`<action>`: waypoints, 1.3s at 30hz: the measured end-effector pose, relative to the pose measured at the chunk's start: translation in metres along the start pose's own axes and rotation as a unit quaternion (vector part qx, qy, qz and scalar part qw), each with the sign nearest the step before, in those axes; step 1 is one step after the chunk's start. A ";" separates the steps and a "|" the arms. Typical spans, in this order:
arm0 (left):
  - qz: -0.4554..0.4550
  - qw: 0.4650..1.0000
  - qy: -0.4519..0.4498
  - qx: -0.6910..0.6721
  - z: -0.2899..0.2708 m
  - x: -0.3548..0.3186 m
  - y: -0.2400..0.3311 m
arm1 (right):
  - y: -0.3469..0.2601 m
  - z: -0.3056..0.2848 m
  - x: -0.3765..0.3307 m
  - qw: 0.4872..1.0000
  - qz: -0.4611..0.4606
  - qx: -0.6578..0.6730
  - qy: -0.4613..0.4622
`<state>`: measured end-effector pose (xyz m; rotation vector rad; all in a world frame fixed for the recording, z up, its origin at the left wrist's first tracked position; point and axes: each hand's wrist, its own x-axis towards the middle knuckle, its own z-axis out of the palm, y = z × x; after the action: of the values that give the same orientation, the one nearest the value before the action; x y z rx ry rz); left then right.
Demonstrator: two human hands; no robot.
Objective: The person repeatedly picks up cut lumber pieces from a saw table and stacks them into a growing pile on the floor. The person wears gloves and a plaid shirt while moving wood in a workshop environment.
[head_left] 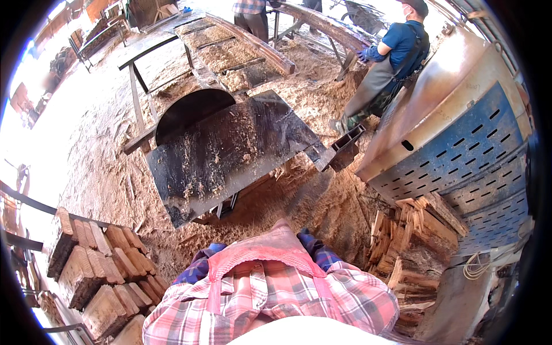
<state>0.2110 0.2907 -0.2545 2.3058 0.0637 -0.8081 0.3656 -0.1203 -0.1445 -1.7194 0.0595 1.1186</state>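
My arms hang at the sides of my red apron (261, 247), in checked sleeves. Only a bit of my left hand (217, 247) shows, in a blue glove beside the apron's left edge. My right hand (303, 232), dark-gloved, peeks out just right of the apron's tip. The apron and sleeves hide the fingers of both hands, and I see nothing held. Ahead of me stands a dark metal machine table (230, 155) strewn with sawdust. A black rounded guard (192, 115) rises at its far edge.
Sawn boards (109, 270) are stacked at my left, rough slabs (417, 247) at my right. A blue slotted metal panel (471, 149) curves up on the right. Sawdust covers the ground (310, 195). A person in a blue shirt (397, 52) handles a long log (325, 26) at far right.
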 end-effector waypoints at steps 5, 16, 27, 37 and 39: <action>0.024 0.994 -0.023 0.105 0.003 0.012 -0.009 | 0.006 0.002 0.025 0.973 0.125 0.186 0.052; 0.043 0.993 0.026 0.105 0.034 0.038 -0.045 | 0.045 -0.010 0.049 0.999 0.017 -0.032 0.038; 0.062 0.997 0.041 0.018 0.044 0.042 -0.058 | 0.065 -0.009 0.062 0.953 0.126 0.272 0.047; 0.051 0.997 0.065 0.010 0.040 0.027 -0.050 | 0.017 -0.001 0.019 0.998 -0.024 -0.028 0.056; 0.011 0.994 0.058 -0.097 0.044 0.022 -0.059 | 0.017 0.000 0.024 0.999 -0.005 0.003 0.046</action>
<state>0.1901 0.3045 -0.3267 2.1628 0.1612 -0.6269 0.3698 -0.1173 -0.1734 -1.7645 0.1109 1.0306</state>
